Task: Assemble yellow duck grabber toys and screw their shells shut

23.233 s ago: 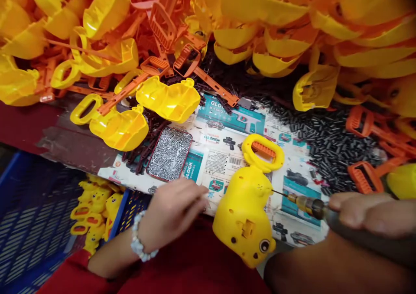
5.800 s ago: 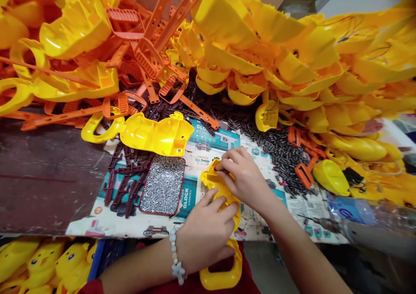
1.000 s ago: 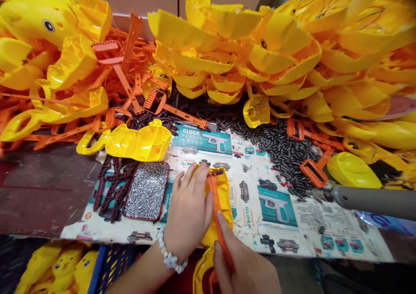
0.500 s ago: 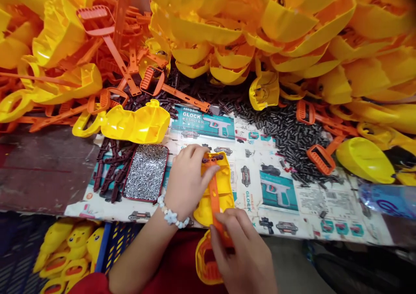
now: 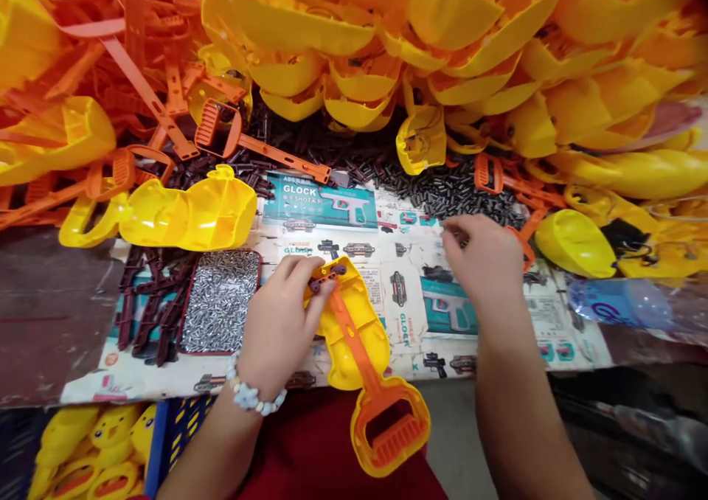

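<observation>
A yellow shell (image 5: 361, 316) lies open side up at the table's front edge. An orange handle piece (image 5: 354, 341) rests inside it, its ribbed grip within the shell's loop. My left hand (image 5: 285, 316), with a beaded bracelet at the wrist, pinches the shell's upper end beside a small dark brown part (image 5: 327, 277). My right hand (image 5: 484, 253) is at the near edge of the black cylinder pile (image 5: 470, 190), fingers curled together; what they hold, if anything, is hidden.
A tray of small silver pins (image 5: 221, 304) stands left, beside dark brown parts (image 5: 149, 301). Yellow shells (image 5: 343, 13) and orange handles (image 5: 160, 57) are heaped behind. A blue-labelled bottle (image 5: 613, 302) lies right. A blue crate (image 5: 177, 426) with yellow toys is below left.
My right hand has let go of the orange handle and moved up and right to the black pile. The shell has tilted, its loop end swinging right. The camera view has shifted.
</observation>
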The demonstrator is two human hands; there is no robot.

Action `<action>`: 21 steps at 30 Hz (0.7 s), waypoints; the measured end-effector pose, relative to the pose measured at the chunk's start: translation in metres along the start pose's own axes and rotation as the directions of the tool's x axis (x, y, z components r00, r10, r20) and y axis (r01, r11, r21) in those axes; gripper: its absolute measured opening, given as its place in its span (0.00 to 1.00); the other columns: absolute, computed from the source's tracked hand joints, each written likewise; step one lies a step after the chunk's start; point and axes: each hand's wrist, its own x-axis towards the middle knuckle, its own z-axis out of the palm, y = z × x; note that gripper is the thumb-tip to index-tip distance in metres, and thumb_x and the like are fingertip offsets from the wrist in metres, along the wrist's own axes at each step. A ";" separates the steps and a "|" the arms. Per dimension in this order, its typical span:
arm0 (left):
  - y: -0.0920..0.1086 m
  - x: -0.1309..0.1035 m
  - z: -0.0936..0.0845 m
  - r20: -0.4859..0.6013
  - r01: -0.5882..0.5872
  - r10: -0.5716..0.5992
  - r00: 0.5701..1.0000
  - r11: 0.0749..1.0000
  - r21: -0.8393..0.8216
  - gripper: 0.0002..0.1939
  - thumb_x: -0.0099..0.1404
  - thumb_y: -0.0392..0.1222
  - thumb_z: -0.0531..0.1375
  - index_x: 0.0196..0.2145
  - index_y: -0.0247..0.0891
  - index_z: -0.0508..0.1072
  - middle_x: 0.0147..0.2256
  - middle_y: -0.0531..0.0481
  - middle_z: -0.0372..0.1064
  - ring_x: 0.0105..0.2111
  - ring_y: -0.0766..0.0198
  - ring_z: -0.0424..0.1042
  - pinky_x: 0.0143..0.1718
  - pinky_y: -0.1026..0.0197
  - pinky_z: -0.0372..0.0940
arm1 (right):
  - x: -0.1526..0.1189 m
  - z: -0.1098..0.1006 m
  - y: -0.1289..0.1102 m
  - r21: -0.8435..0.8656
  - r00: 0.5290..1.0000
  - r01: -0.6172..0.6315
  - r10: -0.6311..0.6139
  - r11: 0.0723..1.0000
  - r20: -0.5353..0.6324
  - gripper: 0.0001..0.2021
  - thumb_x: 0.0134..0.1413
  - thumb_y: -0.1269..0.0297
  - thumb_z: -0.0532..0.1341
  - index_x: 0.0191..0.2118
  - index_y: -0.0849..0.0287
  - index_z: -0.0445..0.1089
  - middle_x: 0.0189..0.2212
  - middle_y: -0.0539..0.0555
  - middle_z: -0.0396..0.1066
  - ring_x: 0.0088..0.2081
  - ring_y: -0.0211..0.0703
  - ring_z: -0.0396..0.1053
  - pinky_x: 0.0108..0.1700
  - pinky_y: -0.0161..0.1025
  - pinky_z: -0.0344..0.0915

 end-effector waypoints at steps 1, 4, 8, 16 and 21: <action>-0.003 -0.001 0.000 -0.002 0.000 0.000 1.000 1.000 -0.023 0.08 0.68 0.38 0.55 0.44 0.37 0.68 0.43 0.46 0.69 0.41 0.55 0.71 0.41 0.52 0.67 | 0.009 0.006 0.001 -0.028 1.000 -0.025 0.025 0.999 -0.001 0.10 0.49 0.70 0.54 0.35 0.62 0.71 0.32 0.59 0.67 0.36 0.52 0.64 0.38 0.44 0.59; -0.009 -0.001 0.001 -0.020 -0.006 0.004 1.000 0.995 -0.095 0.08 0.67 0.38 0.55 0.44 0.37 0.68 0.42 0.46 0.69 0.42 0.56 0.71 0.42 0.53 0.67 | 0.024 0.020 -0.002 -0.089 0.995 -0.098 0.097 0.991 -0.021 0.11 0.47 0.73 0.54 0.35 0.63 0.72 0.34 0.62 0.66 0.39 0.57 0.62 0.42 0.48 0.59; -0.010 0.000 0.003 -0.030 -0.033 0.029 0.999 0.990 -0.138 0.08 0.68 0.39 0.54 0.44 0.37 0.68 0.42 0.46 0.68 0.41 0.57 0.71 0.42 0.54 0.67 | 0.025 0.024 -0.009 -0.094 0.992 -0.121 0.116 0.988 -0.055 0.06 0.48 0.70 0.56 0.31 0.64 0.70 0.38 0.65 0.65 0.44 0.61 0.61 0.45 0.53 0.59; -0.006 -0.003 0.006 -0.042 -0.009 0.001 0.999 0.985 -0.170 0.09 0.65 0.35 0.57 0.44 0.36 0.68 0.41 0.46 0.69 0.42 0.57 0.70 0.43 0.54 0.67 | -0.024 -0.024 -0.064 0.311 0.980 0.184 -0.198 0.932 0.015 0.03 0.56 0.65 0.60 0.34 0.58 0.67 0.29 0.50 0.68 0.30 0.40 0.67 0.35 0.36 0.64; -0.006 -0.002 0.010 -0.039 -0.005 0.000 0.999 0.993 -0.120 0.10 0.65 0.35 0.58 0.44 0.34 0.69 0.42 0.45 0.71 0.44 0.56 0.70 0.46 0.54 0.66 | -0.061 -0.036 -0.094 0.633 0.865 0.244 -0.460 0.734 0.200 0.03 0.61 0.72 0.59 0.36 0.57 0.67 0.30 0.49 0.68 0.32 0.37 0.66 0.34 0.34 0.63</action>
